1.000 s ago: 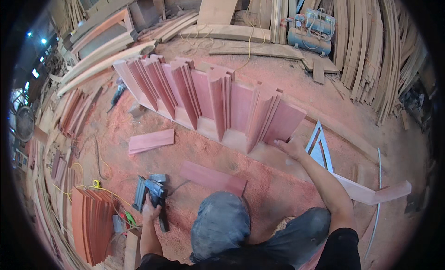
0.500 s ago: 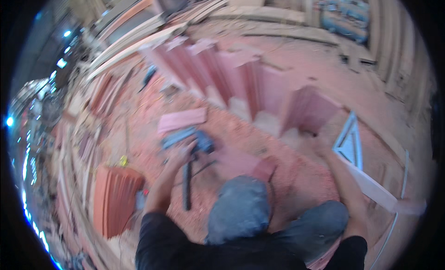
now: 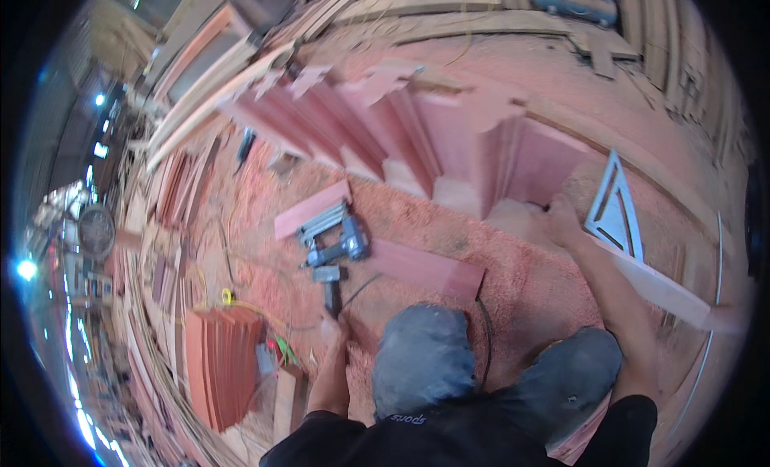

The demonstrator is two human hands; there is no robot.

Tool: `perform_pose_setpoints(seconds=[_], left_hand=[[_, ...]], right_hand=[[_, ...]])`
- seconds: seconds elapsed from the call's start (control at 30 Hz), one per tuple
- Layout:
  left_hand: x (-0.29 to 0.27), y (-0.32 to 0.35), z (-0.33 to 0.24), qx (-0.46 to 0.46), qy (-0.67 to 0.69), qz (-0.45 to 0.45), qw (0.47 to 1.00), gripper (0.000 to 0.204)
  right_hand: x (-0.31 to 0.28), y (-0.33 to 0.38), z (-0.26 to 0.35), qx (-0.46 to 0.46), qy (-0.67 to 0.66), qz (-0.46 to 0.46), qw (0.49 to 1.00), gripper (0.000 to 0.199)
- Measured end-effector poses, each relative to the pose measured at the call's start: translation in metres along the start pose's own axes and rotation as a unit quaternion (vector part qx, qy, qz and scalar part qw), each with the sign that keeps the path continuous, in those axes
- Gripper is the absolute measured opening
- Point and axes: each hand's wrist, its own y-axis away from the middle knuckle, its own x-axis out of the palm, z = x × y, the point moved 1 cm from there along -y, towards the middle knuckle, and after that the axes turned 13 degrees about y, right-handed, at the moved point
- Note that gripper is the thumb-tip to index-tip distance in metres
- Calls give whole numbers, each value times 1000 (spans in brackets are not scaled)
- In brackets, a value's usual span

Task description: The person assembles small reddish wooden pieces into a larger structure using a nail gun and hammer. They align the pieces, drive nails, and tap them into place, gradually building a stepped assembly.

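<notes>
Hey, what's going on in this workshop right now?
A person kneels on a sawdust-covered floor among reddish wooden boards. Their left hand is at the dark handle end of a grey pneumatic nail gun lying on the floor, though the grip itself is hard to make out. Their right hand presses against a curved row of upright reddish wooden panels, beside a metal triangular square. A flat reddish plank lies before the knees.
</notes>
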Motion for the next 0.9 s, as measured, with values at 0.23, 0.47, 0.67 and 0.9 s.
perform_pose_setpoints(seconds=[0.23,0.47,0.67,0.9], left_hand=[[-56,-44,-70,-101,125,183,970,37],[-173,92,-225,-36,358,364,859,36],[-265,143,-454,401,165,318,843,55],[-262,297,-703,770,-294,143,548,49]], right_hand=[[-12,-8,19,-41,-63,25,997,51],[-13,-10,23,-48,-43,15,998,43],[-22,-11,27,-38,-66,44,996,42],[-9,-11,28,-33,5,32,999,45]])
